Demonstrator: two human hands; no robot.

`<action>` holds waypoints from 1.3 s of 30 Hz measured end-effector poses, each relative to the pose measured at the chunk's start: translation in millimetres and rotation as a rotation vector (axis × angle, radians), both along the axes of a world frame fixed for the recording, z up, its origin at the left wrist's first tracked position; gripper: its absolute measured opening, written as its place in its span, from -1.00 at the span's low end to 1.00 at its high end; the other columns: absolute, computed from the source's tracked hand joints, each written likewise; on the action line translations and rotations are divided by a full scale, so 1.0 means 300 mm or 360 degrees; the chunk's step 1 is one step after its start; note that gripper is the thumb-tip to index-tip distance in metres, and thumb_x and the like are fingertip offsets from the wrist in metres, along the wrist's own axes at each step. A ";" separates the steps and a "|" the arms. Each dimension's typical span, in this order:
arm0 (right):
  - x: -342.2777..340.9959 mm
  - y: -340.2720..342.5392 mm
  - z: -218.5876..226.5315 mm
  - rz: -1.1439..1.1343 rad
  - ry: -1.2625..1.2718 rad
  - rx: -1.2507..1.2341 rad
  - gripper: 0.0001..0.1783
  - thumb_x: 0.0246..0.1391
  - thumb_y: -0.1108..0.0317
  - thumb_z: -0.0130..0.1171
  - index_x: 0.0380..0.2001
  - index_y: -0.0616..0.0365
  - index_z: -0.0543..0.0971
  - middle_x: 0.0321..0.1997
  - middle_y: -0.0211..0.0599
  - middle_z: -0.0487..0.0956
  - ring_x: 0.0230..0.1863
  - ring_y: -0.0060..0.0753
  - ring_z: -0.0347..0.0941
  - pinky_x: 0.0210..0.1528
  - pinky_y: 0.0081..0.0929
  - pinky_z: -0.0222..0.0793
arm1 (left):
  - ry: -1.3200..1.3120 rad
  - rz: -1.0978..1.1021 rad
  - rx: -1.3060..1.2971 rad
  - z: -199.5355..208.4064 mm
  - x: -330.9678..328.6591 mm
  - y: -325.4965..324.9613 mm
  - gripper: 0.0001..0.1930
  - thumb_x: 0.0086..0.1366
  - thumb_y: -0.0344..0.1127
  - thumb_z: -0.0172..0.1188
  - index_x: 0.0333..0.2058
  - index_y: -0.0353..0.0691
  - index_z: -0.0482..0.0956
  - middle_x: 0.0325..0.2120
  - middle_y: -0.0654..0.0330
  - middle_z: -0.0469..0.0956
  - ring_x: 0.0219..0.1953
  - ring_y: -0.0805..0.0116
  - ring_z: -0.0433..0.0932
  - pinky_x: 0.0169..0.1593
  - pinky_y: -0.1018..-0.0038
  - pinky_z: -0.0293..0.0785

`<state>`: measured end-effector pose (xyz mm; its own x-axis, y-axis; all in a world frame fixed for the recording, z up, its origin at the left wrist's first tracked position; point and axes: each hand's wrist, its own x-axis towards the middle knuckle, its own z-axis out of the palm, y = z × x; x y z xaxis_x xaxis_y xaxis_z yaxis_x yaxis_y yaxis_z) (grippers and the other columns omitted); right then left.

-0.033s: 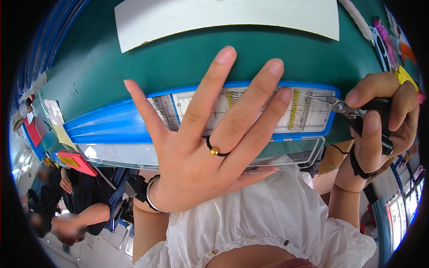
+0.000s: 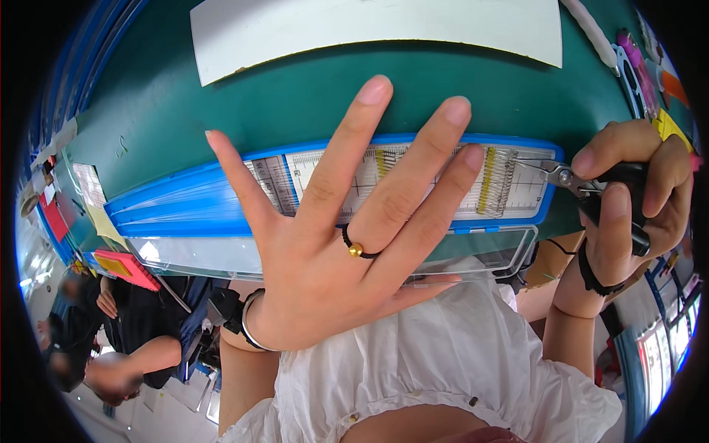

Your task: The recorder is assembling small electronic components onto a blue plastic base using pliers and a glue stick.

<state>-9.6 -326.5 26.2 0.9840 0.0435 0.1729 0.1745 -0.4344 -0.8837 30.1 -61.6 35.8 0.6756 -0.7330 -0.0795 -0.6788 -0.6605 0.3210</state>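
My left hand [image 2: 317, 258] is spread flat, fingers apart, over a long blue case [image 2: 170, 210]. It wears a black cord ring with a gold bead and holds nothing. Between and beside its fingers shows a white ruled insert [image 2: 528, 196] with rows of thin metal pieces [image 2: 506, 181] and yellow strips [image 2: 486, 181]; the hand hides the rest. At the case's right end, my right hand [image 2: 668, 184] is closed round the black handles of small pliers [image 2: 565, 177]. Their slim jaws point left, at the upper end of the right-hand row; whether they touch a piece cannot be made out.
A clear lid [image 2: 509, 255] hangs along the case's near side. Beyond lies a white board [image 2: 377, 29] on the green table [image 2: 162, 118]. Scissors [image 2: 628, 81] and a white pen-like tool [image 2: 591, 33] lie at right. A pink pad [image 2: 129, 269] and another person [image 2: 148, 317] are at left.
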 end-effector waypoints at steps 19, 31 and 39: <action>0.011 0.061 0.008 -0.0111 -0.0113 0.0129 -0.70 0.14 0.41 0.16 -0.33 0.08 0.20 -0.24 0.07 0.57 -0.51 -0.71 0.29 -0.57 -0.82 0.18 | -0.0060 -0.0025 -0.0034 0.015 -0.006 0.009 -0.12 -0.10 0.40 0.31 0.20 0.12 0.51 0.28 0.32 0.40 0.38 0.04 0.25 0.36 -0.40 -0.46; 0.019 0.042 0.005 -0.0141 -0.0035 0.0284 -0.73 0.16 0.46 0.12 -0.31 0.08 0.20 -0.22 0.03 0.56 -0.53 -0.74 0.30 -0.62 -0.85 0.15 | 0.0006 -0.0022 -0.0035 0.024 -0.002 0.008 -0.07 -0.17 0.34 0.39 0.24 0.14 0.47 0.32 0.35 0.36 0.42 0.08 0.17 0.31 -0.49 -0.42; 0.014 0.054 -0.001 -0.0109 -0.0079 0.0177 -0.70 0.18 0.40 0.17 -0.31 0.07 0.20 -0.22 0.04 0.57 -0.51 -0.73 0.31 -0.60 -0.84 0.16 | 0.0039 -0.0020 -0.0036 0.020 0.000 0.015 -0.06 -0.20 0.30 0.42 0.24 0.16 0.47 0.33 0.37 0.34 0.42 0.09 0.17 0.29 -0.52 -0.39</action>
<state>-5.3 -310.3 25.8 0.9741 -0.0453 0.2213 0.1925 -0.3465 -0.9181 30.1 -57.2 41.9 0.6642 -0.7433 -0.0795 -0.6789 -0.6443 0.3522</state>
